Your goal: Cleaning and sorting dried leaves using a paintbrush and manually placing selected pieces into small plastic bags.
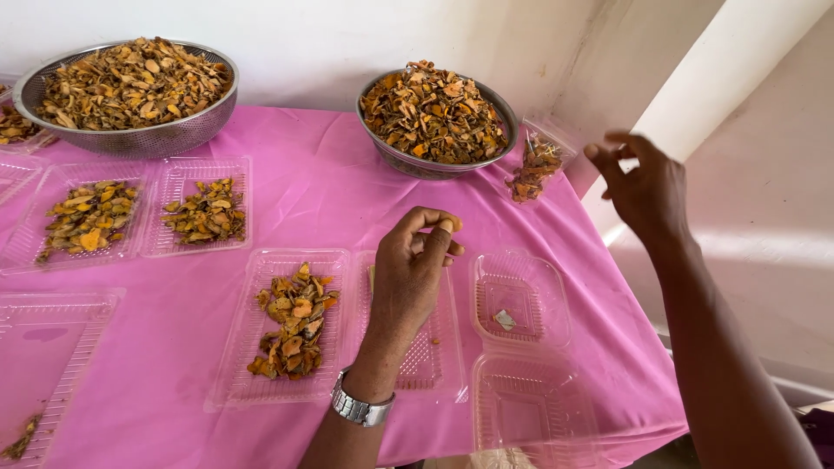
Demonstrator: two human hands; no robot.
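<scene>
Your left hand point(415, 260) hovers over the middle of the counter point(330, 191), which is covered in a pink cloth. Its fingers are curled together and the thumb and forefinger pinch a small yellow-orange piece point(453, 224) at the fingertips. A metal watch point(360, 408) sits on that wrist. Directly below the hand lies a clear plastic tray point(432, 347), nearly bare, with one tiny orange crumb on it.

Your right hand point(645, 187) is raised past the right edge of the counter, well apart from the left, fingers loosely bent and holding nothing that shows.

Just left of the tray under your hand is another clear tray point(234, 382) carrying a heap of dried orange-brown slices point(294, 320). To the right, near the front right corner, sits an open hinged plastic box point(521, 347) with a small grey scrap inside.

Along the back edge stand two metal bowls piled with the same dried slices: a large bowl point(130, 135) at the back left corner and a second bowl point(434, 161) near the middle. A small clear bag point(535, 165) of slices leans just beside the second bowl, on its right. Two more filled trays point(139, 213) lie side by side on the left, in front of the large bowl.
</scene>
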